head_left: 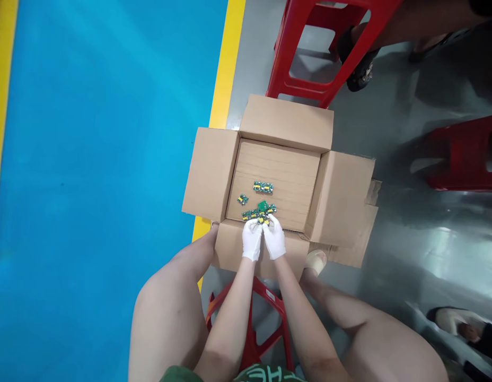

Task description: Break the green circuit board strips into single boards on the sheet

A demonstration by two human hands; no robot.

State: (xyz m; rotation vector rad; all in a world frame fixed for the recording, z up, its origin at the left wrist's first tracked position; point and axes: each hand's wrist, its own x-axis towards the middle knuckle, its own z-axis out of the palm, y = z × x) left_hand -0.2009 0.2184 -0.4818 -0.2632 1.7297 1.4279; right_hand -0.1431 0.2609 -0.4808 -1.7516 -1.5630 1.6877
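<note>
My left hand (252,241), in a white glove, and my right hand (274,239), gloved the same way, meet at the near side of an open cardboard box (286,124). Their fingers are closed on a small green circuit board (262,219) with yellow parts, held between them. Just beyond the fingertips lie several more circuit boards (249,214), partly overlapping, one showing a plain green face (263,205). Farther in, a joined pair of boards (263,187) rests on the box's bottom. A single small board (242,199) sits to the left.
A red plastic stool (305,85) stands beyond the box, with another person's foot (359,74) beside it. Another red stool (464,154) is at the right. Flattened cardboard (355,249) lies under the right flap. Yellow tape (226,63) borders the blue floor (111,159).
</note>
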